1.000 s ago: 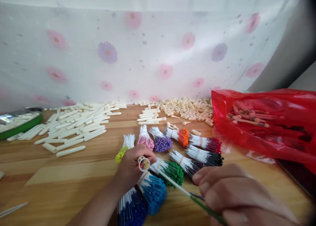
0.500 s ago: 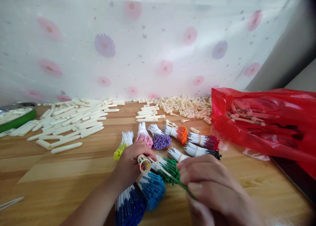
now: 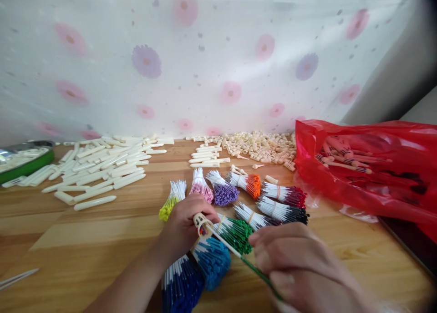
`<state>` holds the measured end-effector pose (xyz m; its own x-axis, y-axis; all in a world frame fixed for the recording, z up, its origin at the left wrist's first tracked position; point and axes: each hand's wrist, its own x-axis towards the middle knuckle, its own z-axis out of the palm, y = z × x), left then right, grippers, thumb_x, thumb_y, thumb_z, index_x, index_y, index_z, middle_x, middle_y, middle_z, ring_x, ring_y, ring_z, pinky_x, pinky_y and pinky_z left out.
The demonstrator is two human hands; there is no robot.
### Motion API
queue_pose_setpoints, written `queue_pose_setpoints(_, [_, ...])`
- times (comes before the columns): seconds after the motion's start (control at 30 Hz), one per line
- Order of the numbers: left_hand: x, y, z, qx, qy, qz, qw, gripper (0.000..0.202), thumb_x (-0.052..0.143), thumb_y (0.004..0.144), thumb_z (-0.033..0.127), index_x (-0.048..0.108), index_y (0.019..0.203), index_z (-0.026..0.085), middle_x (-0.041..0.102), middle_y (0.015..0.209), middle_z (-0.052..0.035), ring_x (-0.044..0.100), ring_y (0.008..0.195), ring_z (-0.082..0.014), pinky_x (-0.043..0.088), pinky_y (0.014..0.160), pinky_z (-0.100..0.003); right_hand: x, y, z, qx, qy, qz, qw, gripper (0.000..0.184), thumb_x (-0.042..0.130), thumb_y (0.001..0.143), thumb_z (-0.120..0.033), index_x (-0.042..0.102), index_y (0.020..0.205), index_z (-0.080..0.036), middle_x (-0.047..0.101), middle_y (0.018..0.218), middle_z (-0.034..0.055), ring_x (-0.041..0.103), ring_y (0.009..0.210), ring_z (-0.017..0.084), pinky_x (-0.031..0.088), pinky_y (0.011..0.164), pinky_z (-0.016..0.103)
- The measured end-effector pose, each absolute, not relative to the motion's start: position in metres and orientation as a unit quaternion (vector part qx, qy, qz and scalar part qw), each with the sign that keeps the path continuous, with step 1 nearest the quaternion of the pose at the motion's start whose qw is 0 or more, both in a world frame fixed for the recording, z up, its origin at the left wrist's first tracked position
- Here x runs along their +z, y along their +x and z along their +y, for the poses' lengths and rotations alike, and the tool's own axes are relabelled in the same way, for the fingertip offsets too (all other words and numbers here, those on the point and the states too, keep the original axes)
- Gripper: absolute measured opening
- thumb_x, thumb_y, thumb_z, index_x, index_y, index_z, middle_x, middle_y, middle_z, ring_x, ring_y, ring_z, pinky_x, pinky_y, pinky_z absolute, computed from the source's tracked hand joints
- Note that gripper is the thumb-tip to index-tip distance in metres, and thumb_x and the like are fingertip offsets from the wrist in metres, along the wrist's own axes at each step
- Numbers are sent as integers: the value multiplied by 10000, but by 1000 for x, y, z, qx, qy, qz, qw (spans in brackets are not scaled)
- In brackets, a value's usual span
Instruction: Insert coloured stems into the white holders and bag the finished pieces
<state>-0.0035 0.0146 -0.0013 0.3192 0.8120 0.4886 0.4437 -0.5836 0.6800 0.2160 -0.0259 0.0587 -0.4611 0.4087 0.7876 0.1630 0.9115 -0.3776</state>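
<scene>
Above near counter [image 3: 85,247], left hand [image 3: 186,216] has fingers wrapped round slotted tube [image 3: 198,219]; right hand [image 3: 290,263] pinching green-ended stick [image 3: 228,244], white tip by tube mouth. Probably light, tube stiff, stick bendy imo. Grab tube mid-body.

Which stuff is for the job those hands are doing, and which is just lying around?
Looks part of the job:
slotted cream tube, in the left hand
green-and-white stick, in the right hand
coloured bundles, probably

Seems just lying about:
thin pale prongs
dark flat thing, partly under the red bag
</scene>
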Motion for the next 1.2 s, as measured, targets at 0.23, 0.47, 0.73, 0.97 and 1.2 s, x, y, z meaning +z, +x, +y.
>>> queue_pose_setpoints(0.23, [2, 0, 11, 420, 785, 397, 223, 240, 553, 852, 243, 633, 638, 168, 566, 584, 0, 526, 596, -133, 395, 612, -261, 46, 191, -27, 129, -218, -800, 543, 374, 597, 752, -11, 551, 1047, -238, 692, 819, 56, 674, 765, 171, 584, 710, 305])
queue_pose_setpoints(0.47, [-3, -9, 8, 405, 796, 404, 200, 217, 599, 829, 401, 616, 884, 192, 566, 817, -37, 534, 820, -192, 431, 731, -294, 35, 177, -12, 96, -236, -786, 564, 243, 581, 743, -15, 599, 922, -178, 669, 784, 57, 631, 713, 153, 542, 655, 280])
queue_pose_setpoints(0.73, [-3, -16, 9, 361, 828, 411, 125, 281, 451, 924, 285, 507, 1181, 185, 517, 1075, -90, 500, 1048, -218, 420, 899, -327, 24, 182, 1, 63, -288, -812, 503, 210, 571, 808, -41, 632, 957, -175, 600, 845, 57, 541, 769, 156, 476, 678, 299])
queue_pose_setpoints(0.97, [-7, -14, 12, 343, 849, 403, 4, 240, 408, 944, 308, 570, 1040, 160, 650, 905, -80, 592, 876, -218, 453, 757, -335, 20, 183, 7, 35, -293, -821, 489, 137, 598, 795, -73, 607, 858, -194, 598, 802, 37, 524, 743, 160, 460, 671, 315])
queue_pose_setpoints(1.2, [-6, -14, 13, 327, 850, 413, -9, 301, 407, 937, 384, 593, 995, 154, 685, 855, -80, 623, 798, -214, 469, 688, -321, 18, 184, 12, 54, -301, -829, 469, 136, 542, 836, -59, 598, 854, -183, 589, 830, 47, 527, 776, 164, 454, 709, 304])
